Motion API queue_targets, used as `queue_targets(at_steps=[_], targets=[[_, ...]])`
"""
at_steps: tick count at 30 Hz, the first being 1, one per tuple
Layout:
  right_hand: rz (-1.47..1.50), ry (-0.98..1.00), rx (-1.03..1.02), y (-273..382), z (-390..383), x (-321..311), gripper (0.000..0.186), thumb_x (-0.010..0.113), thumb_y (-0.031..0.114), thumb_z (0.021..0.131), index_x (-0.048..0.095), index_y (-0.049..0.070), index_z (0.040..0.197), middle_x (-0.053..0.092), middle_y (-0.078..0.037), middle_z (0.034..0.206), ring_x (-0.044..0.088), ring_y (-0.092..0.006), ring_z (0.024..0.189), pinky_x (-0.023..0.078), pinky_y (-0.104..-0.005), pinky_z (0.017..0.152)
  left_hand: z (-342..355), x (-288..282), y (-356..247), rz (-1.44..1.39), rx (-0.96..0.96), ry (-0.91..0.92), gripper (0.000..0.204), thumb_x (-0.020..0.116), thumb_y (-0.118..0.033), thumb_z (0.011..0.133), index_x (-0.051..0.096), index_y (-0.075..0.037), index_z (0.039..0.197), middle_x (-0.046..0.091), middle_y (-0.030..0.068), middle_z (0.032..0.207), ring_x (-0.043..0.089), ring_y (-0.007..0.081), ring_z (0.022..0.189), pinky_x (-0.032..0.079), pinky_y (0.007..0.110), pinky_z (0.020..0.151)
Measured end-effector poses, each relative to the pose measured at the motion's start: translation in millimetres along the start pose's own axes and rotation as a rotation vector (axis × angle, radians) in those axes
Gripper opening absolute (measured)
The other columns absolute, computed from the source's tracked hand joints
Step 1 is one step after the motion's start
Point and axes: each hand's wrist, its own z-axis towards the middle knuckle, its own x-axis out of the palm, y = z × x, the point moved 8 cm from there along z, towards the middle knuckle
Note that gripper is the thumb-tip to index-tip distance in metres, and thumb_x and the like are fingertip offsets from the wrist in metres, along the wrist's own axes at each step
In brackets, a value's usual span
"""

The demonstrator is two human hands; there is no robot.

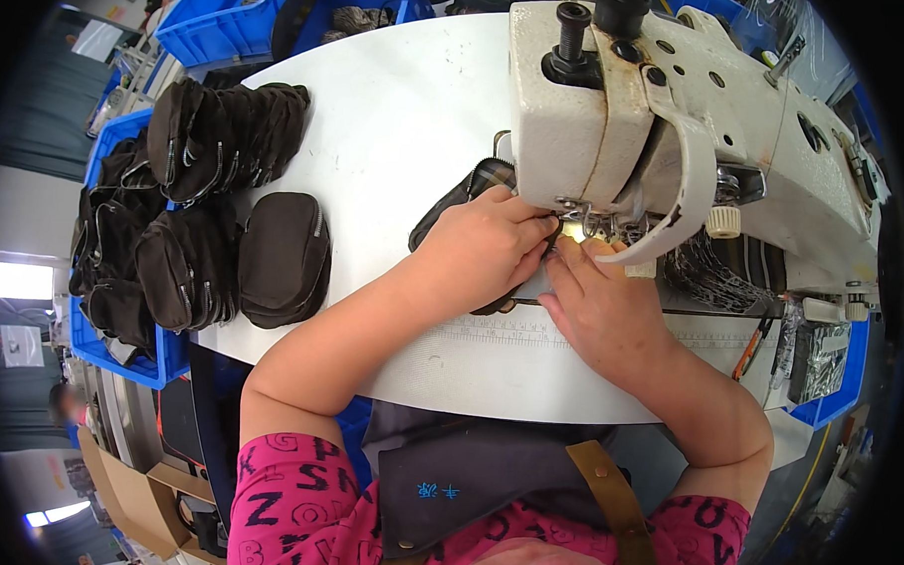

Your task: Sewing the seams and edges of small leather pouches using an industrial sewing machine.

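Note:
A dark brown zippered pouch (453,200) lies under the head of a white sewing machine (555,110), partly hidden by my hands and the machine. My left hand (481,244) is closed, with its fingers bent over the pouch and pinching its edge close to the lit needle area. Just right of it, my right hand (609,307) meets the same dark edge with its fingertips, held close together beside the presser foot. Its thumb points toward the left hand. The needle itself is too hidden to make out.
Several finished-looking dark pouches (284,258) stand in stacks at the left, some inside a blue bin (166,357). A ruler strip (494,333) crosses the white table (395,85). An orange-handled tool (750,350) lies at the right. An open cardboard box (131,498) sits lower left.

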Motion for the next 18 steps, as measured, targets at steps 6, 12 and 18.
queue_targets(at_steps=[6, 12, 18], targets=[[-0.014, -0.007, -0.007, -1.6, -0.2, -1.2, 0.044, 0.073, 0.032, 0.091, 0.069, 0.0, 0.121, 0.068, -0.015, 0.124, 0.062, -0.0242, 0.111, 0.049, -0.0438, 0.082, 0.4, -0.3, 1.3, -0.022, -0.028, -0.017, 0.023, 0.072, -0.015, 0.086, 0.076, -0.006, 0.108, 0.07, 0.0036, 0.111, 0.066, 0.0264, 0.098, 0.059, 0.037, 0.077], [-0.022, -0.009, -0.018, -0.7, 0.9, -0.4, 0.046, 0.072, 0.031, 0.091, 0.069, -0.001, 0.124, 0.069, -0.015, 0.122, 0.062, -0.0241, 0.11, 0.05, -0.0443, 0.08, -2.0, -2.2, -3.6, 0.029, 0.018, -0.049, 0.022, 0.074, -0.016, 0.084, 0.075, -0.007, 0.104, 0.068, 0.0033, 0.111, 0.065, 0.0248, 0.097, 0.059, 0.035, 0.071], [-0.042, -0.015, -0.027, 0.1, 1.8, -2.3, 0.044, 0.072, 0.03, 0.091, 0.071, -0.002, 0.121, 0.07, -0.016, 0.121, 0.062, -0.0244, 0.111, 0.051, -0.0445, 0.077, -3.2, -1.1, -6.9, 0.095, 0.064, -0.058, 0.023, 0.074, -0.017, 0.084, 0.076, -0.007, 0.105, 0.067, 0.0024, 0.111, 0.064, 0.0221, 0.099, 0.06, 0.032, 0.07]])
